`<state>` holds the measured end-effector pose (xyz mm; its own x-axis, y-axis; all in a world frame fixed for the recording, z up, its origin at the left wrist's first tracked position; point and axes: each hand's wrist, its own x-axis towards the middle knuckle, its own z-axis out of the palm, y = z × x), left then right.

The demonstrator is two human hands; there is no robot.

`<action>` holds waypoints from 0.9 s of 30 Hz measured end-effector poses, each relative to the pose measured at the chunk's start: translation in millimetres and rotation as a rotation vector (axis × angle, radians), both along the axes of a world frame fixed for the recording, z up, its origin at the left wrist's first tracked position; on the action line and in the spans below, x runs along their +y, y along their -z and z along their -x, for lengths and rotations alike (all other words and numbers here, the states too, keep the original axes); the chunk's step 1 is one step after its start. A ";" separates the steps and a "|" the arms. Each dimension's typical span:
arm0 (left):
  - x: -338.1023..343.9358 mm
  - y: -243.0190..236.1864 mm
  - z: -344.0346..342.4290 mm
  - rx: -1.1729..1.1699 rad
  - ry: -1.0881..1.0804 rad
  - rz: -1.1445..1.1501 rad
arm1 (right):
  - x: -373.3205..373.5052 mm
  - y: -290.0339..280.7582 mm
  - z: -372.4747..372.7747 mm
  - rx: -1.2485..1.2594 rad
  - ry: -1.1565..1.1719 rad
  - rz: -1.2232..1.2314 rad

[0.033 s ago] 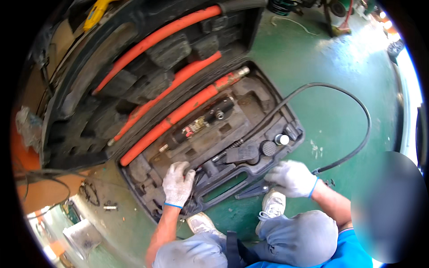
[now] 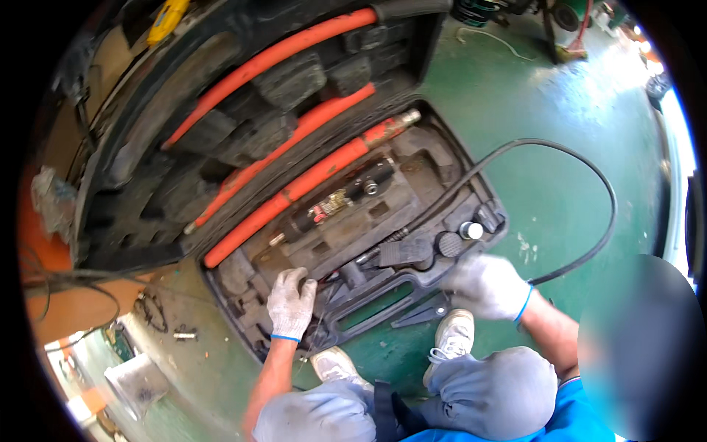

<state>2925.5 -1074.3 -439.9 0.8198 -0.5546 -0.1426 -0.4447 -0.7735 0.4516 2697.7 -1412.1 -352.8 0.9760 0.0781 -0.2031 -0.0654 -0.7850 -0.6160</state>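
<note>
On a green floor [image 2: 541, 202], a tool case [image 2: 359, 237] lay open, one red pipe [image 2: 326, 170] slotted, black hose [image 2: 526, 141] partly out. Left hand [image 2: 291, 303] at its near side, right hand [image 2: 487, 287] blurred by the hose: neither grip could be told.

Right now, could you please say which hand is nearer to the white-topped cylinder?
Right. The right hand is just below the white-topped cylinder in view; the left hand is farther, to its lower left.
</note>
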 end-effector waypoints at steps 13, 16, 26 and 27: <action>40.5 22.0 12.9 0.448 -0.195 0.071 | -45.9 13.4 -132.7 0.194 -0.185 0.534; 23.3 16.7 16.4 0.426 -0.165 0.006 | -36.8 -55.5 -134.4 0.073 -0.176 0.582; 35.8 26.6 11.5 0.489 -0.144 0.244 | -96.2 -182.9 -73.9 -0.200 0.550 0.405; 35.6 19.0 7.0 0.501 -0.152 0.213 | -103.0 -179.2 -65.5 -0.209 0.593 0.385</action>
